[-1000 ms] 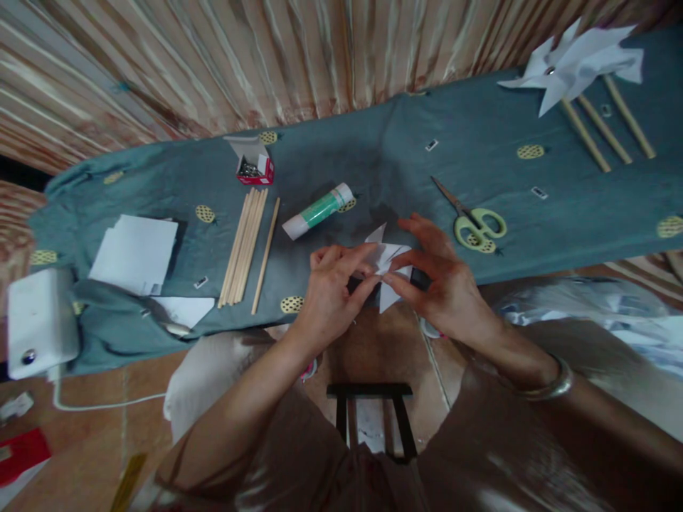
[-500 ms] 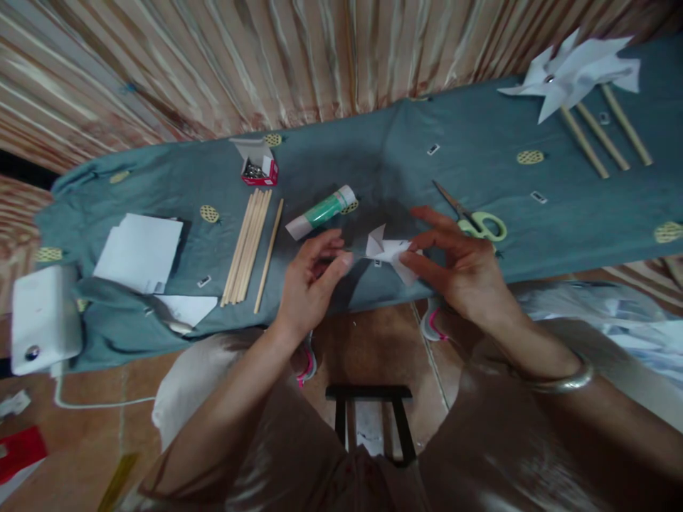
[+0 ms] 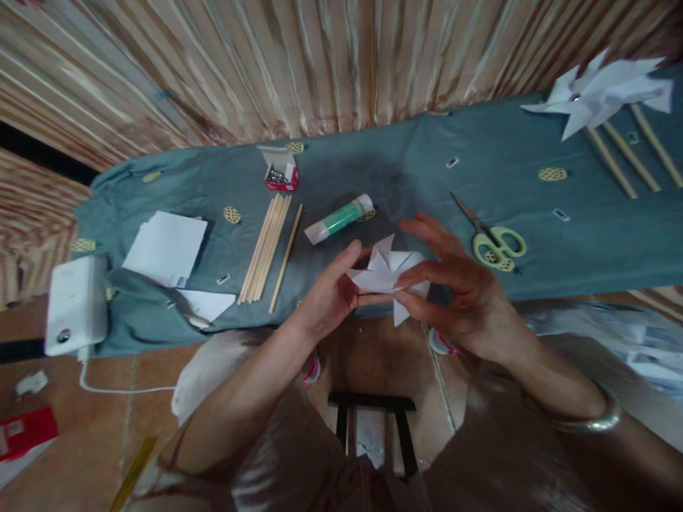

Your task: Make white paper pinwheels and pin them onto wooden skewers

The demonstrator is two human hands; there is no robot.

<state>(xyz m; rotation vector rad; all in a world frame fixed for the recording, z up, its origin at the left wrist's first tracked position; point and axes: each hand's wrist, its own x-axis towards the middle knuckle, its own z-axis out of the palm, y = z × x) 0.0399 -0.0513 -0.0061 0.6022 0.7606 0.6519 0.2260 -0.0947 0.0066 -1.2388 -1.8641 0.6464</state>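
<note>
Between my hands, above the front edge of the cloth, is a white paper pinwheel (image 3: 380, 274) with its points folded toward the middle. My left hand (image 3: 331, 293) supports it from the left, fingers running underneath and thumb raised near its edge. Thumb and index finger of my right hand (image 3: 467, 295) pinch the paper near its centre and right side; the other fingers are lifted. Whether a pin sits at the centre is too small to tell. Green-handled scissors (image 3: 484, 231) lie right of my right hand. A green and white glue stick (image 3: 341, 217) lies just beyond my left hand.
Left of the glue are several wooden sticks (image 3: 267, 245), one single stick (image 3: 286, 259) and an open red box (image 3: 282, 186) of small metal pieces. Paper squares (image 3: 165, 245) and a white device (image 3: 77, 302) with a cable lie far left. Pinwheels on sticks (image 3: 600, 96) rest far right.
My left hand has moved from beside the pinwheel to under its left side. The paper is tilted more toward me, and my right fingers have shifted to its centre. The view has swung slightly left.
</note>
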